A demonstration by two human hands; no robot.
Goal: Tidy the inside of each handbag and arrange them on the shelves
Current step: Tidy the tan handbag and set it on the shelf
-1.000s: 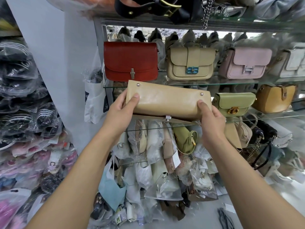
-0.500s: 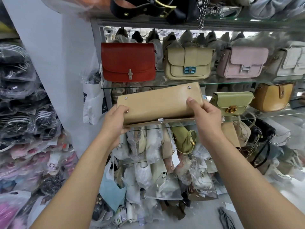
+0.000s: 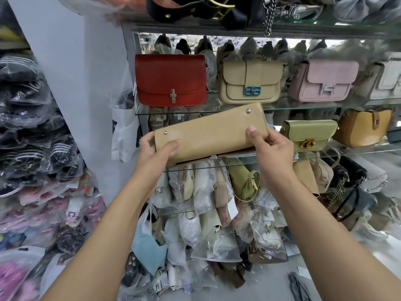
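At frame centre the flat tan leather handbag sits tilted before the middle glass shelf, its ends clamped in the grip of the left hand and right hand; shoved in askew, it could knock the small olive-green flap bag at right.

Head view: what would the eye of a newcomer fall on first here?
First, the long tan handbag in the centre, tilted and gripped at its two ends by the left hand and the right hand. Next, the red handbag standing at the left end of the glass shelf above it. Below, bags wrapped in clear plastic lie piled.
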